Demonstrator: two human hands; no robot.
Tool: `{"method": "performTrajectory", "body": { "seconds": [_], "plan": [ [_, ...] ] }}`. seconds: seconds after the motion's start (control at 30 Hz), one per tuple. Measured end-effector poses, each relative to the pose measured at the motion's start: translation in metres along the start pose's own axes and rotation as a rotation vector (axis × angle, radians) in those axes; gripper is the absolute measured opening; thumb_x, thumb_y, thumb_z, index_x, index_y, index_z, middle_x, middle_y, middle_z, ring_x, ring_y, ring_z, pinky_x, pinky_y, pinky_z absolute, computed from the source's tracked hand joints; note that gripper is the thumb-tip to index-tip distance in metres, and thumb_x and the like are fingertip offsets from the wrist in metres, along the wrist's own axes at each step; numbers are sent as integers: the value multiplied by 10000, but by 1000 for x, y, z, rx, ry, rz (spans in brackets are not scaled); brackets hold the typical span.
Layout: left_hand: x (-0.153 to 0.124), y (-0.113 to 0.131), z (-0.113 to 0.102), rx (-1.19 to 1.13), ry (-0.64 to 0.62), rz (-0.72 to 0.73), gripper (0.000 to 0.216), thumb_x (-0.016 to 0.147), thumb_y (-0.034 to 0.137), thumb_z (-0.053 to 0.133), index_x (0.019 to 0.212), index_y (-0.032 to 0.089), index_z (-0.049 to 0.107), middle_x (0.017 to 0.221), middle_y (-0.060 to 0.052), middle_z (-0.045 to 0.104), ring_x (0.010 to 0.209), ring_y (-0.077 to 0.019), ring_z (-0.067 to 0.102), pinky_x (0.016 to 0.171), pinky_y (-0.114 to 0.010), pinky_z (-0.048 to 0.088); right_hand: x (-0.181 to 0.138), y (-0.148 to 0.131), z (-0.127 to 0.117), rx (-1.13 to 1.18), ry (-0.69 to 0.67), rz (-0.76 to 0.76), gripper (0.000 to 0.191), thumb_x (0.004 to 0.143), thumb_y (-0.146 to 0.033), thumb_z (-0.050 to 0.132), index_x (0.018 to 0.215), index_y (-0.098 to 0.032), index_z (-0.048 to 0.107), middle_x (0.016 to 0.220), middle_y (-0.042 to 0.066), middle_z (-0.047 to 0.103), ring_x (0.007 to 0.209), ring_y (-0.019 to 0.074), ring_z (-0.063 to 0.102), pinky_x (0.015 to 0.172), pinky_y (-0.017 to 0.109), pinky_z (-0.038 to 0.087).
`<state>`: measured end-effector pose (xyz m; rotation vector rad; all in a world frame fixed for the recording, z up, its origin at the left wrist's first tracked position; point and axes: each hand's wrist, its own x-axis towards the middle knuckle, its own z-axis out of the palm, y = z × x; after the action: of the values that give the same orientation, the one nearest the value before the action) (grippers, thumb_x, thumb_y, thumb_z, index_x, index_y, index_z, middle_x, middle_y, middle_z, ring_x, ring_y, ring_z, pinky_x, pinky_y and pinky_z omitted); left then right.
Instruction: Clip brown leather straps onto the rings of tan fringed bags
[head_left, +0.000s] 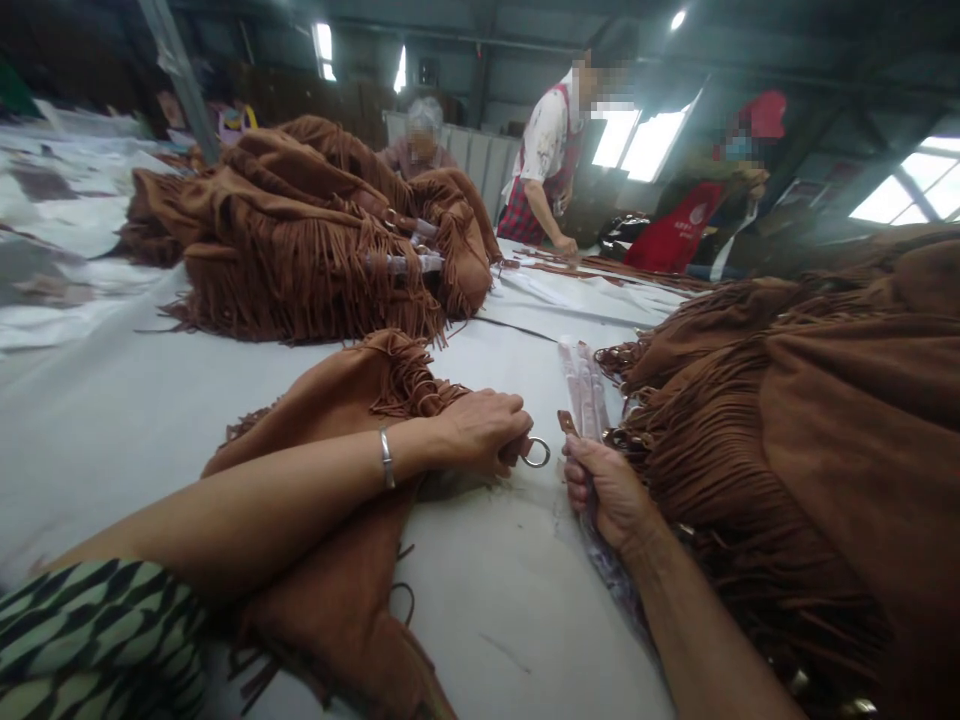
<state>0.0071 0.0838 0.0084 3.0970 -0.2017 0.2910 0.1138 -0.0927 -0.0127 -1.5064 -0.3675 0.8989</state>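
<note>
Brown suede fringed bag (352,480) with metal ring (536,453).

- No text, label, brand or number can be read anywhere in the frame.
- The red apron (684,232) in the upper right of the frame carries a pale round mark with small signs under it, but it is too blurred to read.

Brown fringed bag (352,560) (silver ring (536,453)).
</note>
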Motion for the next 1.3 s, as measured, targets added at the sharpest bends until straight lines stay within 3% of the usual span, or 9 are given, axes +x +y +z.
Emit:
{"method": "performTrajectory", "body": {
  "seconds": [0.2,0.43,0.57,0.67,0.77,0.87,0.97,1.13,1.3],
  "plan": [
    [-8,-6,-2,-95,29,58,539,716,697,556,865,179,551,870,-54,523,750,-194,507,631,-300,345,-12,-11,9,-42,-95,-23,352,751,-521,643,797,-188,538,384,-124,307,284,30,205,282,143,195],
    [-15,-3,3,-45,53,207,423,742,554,631,890,162,574,887,-71,542,801,-209,510,696,-326,356,-15,-11,23,-136,-171,59,352,654,-449,740,726,-159,554,371,-130,293,291,15,172,275,152,148],
    [-17,-3,1,-57,48,232,431,732,521,647,918,136,590,906,-83,564,814,-213,523,712,-328,374,-15,-3,35,-157,-225,93,338,610,-372,773,727,-162,535,379,-122,354,290,17,222,278,148,189],
    [-19,-4,-2,-70,62,226,321,747,415,636,915,148,579,886,-68,565,801,-202,525,693,-314,377,-19,7,47,-9,-138,40,338,606,-341,774,738,-171,514,422,-107,409,319,27,289,301,141,232],
    [-21,-5,-4,-96,57,149,256,756,379,616,902,172,577,864,-51,560,767,-194,526,649,-298,368,-26,19,65,186,76,-112,309,633,-316,757,728,-178,497,456,-100,423,366,33,336,330,132,264],
    [-22,-6,-4,-117,93,88,387,790,393,576,1126,205,532,889,-49,559,764,-202,533,628,-294,360,-32,26,79,270,224,-220,281,663,-306,742,734,-180,500,488,-88,455,406,42,384,358,132,309],
    [-22,-8,-4,-120,109,140,469,841,448,527,1256,243,451,942,-61,555,797,-204,538,657,-293,365,-33,27,82,302,269,-215,275,686,-316,732,766,-186,504,510,-81,482,425,47,422,383,132,346],
    [-23,-14,-4,-113,86,268,464,856,625,408,965,209,581,906,-74,549,786,-191,533,671,-288,365,-30,21,72,263,102,-127,315,668,-327,758,759,-183,492,503,-85,466,401,35,380,361,122,312],
    [-22,-19,2,-93,138,305,417,884,573,403,985,214,590,910,-80,555,785,-189,530,689,-295,371,-25,9,52,160,-65,-49,359,736,-493,681,769,-182,505,441,-104,392,314,23,282,310,134,236]
  ]
}}
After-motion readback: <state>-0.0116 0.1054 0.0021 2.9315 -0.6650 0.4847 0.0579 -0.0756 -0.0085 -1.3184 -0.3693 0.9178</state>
